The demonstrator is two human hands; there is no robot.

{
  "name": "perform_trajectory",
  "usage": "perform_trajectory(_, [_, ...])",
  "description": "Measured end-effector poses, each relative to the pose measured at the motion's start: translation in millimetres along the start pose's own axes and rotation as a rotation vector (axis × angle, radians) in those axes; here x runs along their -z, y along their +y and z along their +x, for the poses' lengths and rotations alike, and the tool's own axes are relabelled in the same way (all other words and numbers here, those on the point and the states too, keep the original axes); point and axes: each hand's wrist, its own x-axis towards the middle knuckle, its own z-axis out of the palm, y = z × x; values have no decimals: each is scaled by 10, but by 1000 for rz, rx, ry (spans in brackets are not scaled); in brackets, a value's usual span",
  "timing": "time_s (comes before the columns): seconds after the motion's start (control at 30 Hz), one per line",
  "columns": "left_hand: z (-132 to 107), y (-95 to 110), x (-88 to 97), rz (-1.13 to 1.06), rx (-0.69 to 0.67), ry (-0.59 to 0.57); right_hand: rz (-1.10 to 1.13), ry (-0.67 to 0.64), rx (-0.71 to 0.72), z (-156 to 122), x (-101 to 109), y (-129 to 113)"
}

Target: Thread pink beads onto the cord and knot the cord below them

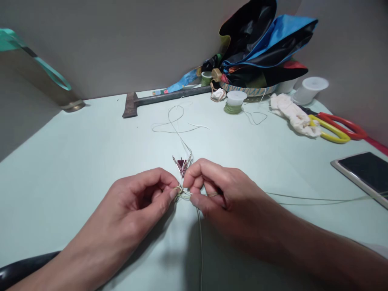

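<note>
My left hand (142,198) pinches a small knotted part of thin green and pale cord (180,189) between thumb and forefinger. Close beside it on the right, my right hand (218,190) is closed with thumb and fingers on the loose cord strands, near the same knot. Just beyond the fingertips lies a small metal piece with a dark red triangle (182,164), and a pale strand runs from it to the knot. Long cord tails (318,199) stretch out to the right past my wrist. Another strand (200,246) hangs toward the table's near edge.
A hammer-like tool (169,97) lies along the back. Behind my right hand stand a green cord spool (235,101), a white spool (312,89) and a bundle of colourful fabric (266,48). Scissors (333,127), crumpled white cloth (294,114) and a phone (366,171) lie at right.
</note>
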Motion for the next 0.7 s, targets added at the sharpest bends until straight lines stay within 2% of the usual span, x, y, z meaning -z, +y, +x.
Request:
perform_trajectory(0.17, [-2, -15, -7, 10, -14, -23, 1, -12, 20, -2, 0, 10])
perform_trajectory(0.4, [-23, -19, -12, -156, 95, -64, 19, -26, -4, -15, -3, 15])
perform_trajectory(0.7, [-37, -9, -19, -92, 36, -17, 108, -50, -12, -12, 63, -48])
